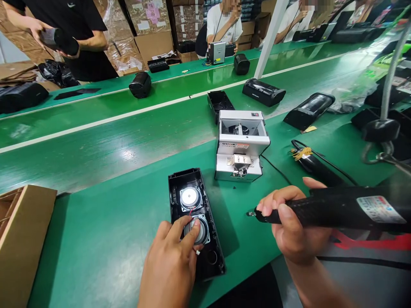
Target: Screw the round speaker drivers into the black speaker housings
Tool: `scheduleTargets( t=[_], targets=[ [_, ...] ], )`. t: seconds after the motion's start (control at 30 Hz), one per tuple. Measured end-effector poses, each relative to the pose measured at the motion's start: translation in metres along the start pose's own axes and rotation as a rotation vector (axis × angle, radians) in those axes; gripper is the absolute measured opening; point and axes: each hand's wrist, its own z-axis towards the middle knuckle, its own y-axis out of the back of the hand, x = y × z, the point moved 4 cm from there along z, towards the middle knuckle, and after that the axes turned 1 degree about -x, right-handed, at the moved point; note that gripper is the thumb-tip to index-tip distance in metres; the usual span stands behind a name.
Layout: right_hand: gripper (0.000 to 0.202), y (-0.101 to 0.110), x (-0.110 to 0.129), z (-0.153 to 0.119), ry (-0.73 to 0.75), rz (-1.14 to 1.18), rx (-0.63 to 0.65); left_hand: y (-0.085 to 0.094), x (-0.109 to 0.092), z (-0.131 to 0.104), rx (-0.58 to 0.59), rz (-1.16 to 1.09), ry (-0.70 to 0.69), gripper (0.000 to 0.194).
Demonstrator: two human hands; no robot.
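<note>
A long black housing (209,201) lies open side up on the green bench. One round speaker (190,198) sits in its upper part. Just below it is a second speaker (202,231), gripped by the fingers of my left hand (175,252), with a small white connector by the fingertips. Red wire shows between the two speakers. My right hand (290,218) is wrapped round a black electric screwdriver (334,209); its tip points left, to the right of the housing and apart from it. A silver screw feeder machine (242,145) stands beyond the housing.
At the left edge stands a cardboard box (25,239). Another black screwdriver (316,167) lies behind my right hand. Black housings (310,111) rest at the back right. Beyond the green conveyor (128,137), a person (86,42) holds a black speaker; others sit further right.
</note>
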Motion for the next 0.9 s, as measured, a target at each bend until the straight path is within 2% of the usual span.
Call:
scheduleTargets(
  t=[0.1,0.27,0.47,0.6,0.63,0.73,0.77,0.83,0.9],
  targets=[
    [0.048,0.0,0.001,0.0,0.007,-0.007,-0.017,0.001,0.0,0.001,-0.006,0.007,0.009,0.04],
    [0.047,-0.001,0.0,0.0,-0.017,-0.017,-0.044,-0.001,0.003,-0.004,0.047,-0.001,0.009,0.038],
    [0.047,-0.001,0.0,-0.002,-0.014,-0.03,-0.028,0.0,0.0,-0.001,0.111,0.052,-0.007,0.041],
    [0.055,-0.001,0.0,-0.004,0.031,-0.059,0.018,0.008,-0.003,0.002,0.128,0.045,-0.037,0.031],
    [0.057,-0.001,-0.001,-0.004,0.045,-0.063,0.036,0.009,-0.003,0.001,0.104,0.033,-0.043,0.039],
    [0.064,-0.004,-0.008,-0.006,0.061,-0.06,0.119,0.005,0.0,-0.011,0.036,-0.006,-0.012,0.094],
    [0.066,-0.007,-0.012,-0.006,0.045,-0.054,0.162,0.0,0.002,-0.017,0.037,-0.02,0.021,0.104],
    [0.065,-0.012,-0.02,-0.005,-0.019,-0.038,0.216,-0.013,0.008,-0.029,0.067,-0.072,0.094,0.109],
    [0.05,-0.016,-0.026,0.001,-0.094,-0.021,0.207,-0.029,0.013,-0.039,0.087,-0.142,0.113,0.106]
  ],
)
